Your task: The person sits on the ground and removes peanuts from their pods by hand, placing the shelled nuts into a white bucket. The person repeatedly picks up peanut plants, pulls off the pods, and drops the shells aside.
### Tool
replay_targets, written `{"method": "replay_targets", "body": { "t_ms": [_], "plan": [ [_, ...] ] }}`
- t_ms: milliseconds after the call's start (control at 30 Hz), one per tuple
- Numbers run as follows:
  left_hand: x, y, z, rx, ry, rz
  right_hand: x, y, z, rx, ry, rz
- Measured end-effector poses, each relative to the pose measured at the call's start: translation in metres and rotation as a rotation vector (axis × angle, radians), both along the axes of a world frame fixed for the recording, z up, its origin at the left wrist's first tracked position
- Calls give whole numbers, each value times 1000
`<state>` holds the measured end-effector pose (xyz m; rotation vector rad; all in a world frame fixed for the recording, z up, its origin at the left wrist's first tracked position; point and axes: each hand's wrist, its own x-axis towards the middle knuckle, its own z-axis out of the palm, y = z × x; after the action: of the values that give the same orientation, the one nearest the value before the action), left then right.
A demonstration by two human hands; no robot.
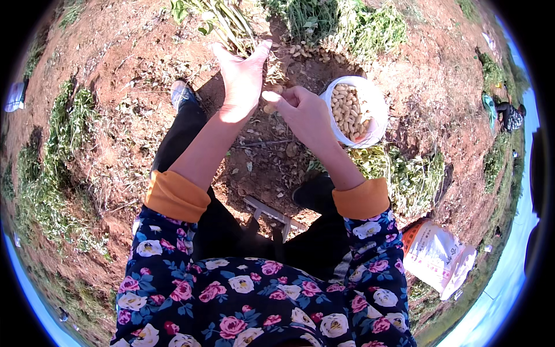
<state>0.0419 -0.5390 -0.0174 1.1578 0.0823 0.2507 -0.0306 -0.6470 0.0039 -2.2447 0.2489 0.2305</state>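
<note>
My left hand [241, 80] grips a bundle of peanut plant stems [227, 21] whose leafy part points away from me. Just right of it and nearer to me, my right hand [305, 113] has thumb and fingers pinched on a peanut pod [269, 107], partly hidden by the thumb. Beside the right wrist stands a white plastic bucket [381, 102], partly filled with peanut pods [344, 113]. Loose pods [303, 51] lie on the soil beyond my hands.
Pulled plants lie in heaps ahead [368, 32], at right [416, 178] and along the left [60, 143]. A printed woven sack [438, 256] rests at right. Between my legs is a low stool's frame [271, 210]. Far right, another person [512, 116] is bent low.
</note>
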Motion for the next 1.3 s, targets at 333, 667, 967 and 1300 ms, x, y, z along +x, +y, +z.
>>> {"method": "replay_targets", "body": {
  "t_ms": [333, 667, 967, 1300],
  "plan": [
    [3, 3, 0, -162, -53, -56, 2, 0, 9, 219, -138, 239],
    [20, 20, 2, -129, -38, 52, -28, 16, 19, 629, -26, 491],
    [23, 27, 0, -238, -23, 84, -24, 25, -27, 813, 149, -163],
    [9, 14, 4, -290, 9, 0, -3, 20, -37, 367, -155, 39]
  ]
}}
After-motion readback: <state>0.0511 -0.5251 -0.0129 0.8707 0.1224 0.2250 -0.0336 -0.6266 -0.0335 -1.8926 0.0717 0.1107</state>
